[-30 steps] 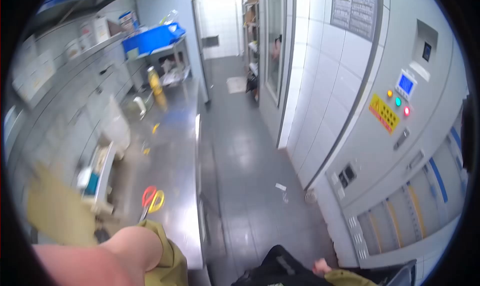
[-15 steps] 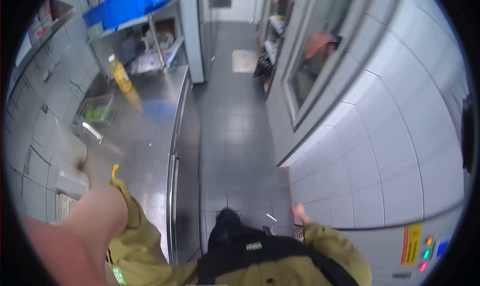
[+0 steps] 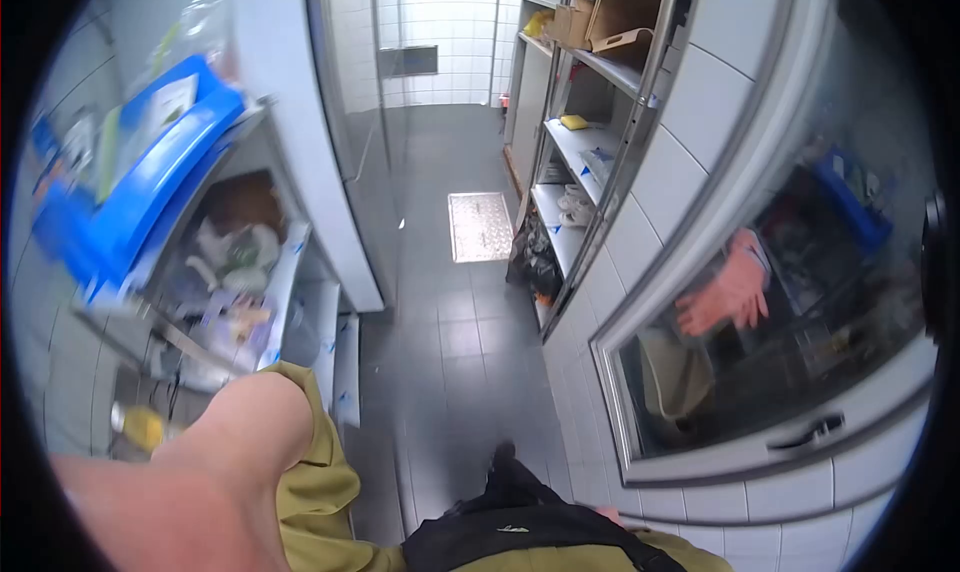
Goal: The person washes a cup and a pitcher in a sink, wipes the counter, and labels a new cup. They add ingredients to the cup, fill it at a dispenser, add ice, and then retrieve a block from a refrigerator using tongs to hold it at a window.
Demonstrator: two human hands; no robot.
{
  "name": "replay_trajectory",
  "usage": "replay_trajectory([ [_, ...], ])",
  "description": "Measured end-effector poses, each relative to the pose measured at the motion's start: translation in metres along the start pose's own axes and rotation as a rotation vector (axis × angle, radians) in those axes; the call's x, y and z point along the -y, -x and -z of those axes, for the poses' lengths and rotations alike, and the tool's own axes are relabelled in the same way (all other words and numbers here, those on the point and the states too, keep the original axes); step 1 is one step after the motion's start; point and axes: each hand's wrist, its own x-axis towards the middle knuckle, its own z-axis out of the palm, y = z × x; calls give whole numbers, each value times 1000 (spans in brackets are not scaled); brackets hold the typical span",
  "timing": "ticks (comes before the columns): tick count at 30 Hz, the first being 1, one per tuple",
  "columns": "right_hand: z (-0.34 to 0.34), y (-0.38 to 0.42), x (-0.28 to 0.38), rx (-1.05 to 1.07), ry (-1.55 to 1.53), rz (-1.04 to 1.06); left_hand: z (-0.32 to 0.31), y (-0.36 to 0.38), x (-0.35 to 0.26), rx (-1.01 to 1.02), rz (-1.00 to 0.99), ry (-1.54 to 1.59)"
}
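My bare left forearm (image 3: pixel 190 487) fills the lower left, bent up towards the camera out of a pushed-up olive sleeve (image 3: pixel 315 472). The left hand itself lies outside the frame, so what it holds or touches is not visible. Of my right hand (image 3: pixel 608 515), only a sliver of skin shows beside the black apron strap (image 3: pixel 650 552), low by the tiled wall; its fingers are hidden. Beyond the left elbow stands a metal shelf unit (image 3: pixel 290 307) carrying bags and wrapped items. On top of it sits a blue tray (image 3: pixel 175 177).
A dark tiled floor (image 3: pixel 450 382) runs ahead between walls, with a metal floor plate (image 3: pixel 480 227). To the right are a framed window (image 3: pixel 610 402) with pink gloves (image 3: pixel 730 287) seen through it, a storage rack (image 3: pixel 580 152) and a black bag (image 3: pixel 535 262). A yellow bottle (image 3: pixel 140 427) is at left.
The view has moved forward along the aisle: the steel counter has mostly dropped out, while the shelves and window are nearer. My right hand has become mostly hidden. The left forearm stays raised.
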Motion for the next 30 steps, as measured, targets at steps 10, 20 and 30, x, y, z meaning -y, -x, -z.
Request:
replay_trajectory([
  [10,272,-457,-60,30,-197,38,-112,149,396,97,-74,58],
  [20,819,-949,106,-389,-1195,199,-138,393,844,97,185,-134],
  [30,824,-1075,-66,-70,-1053,-765,-332,734,1272,1036,1102,723],
])
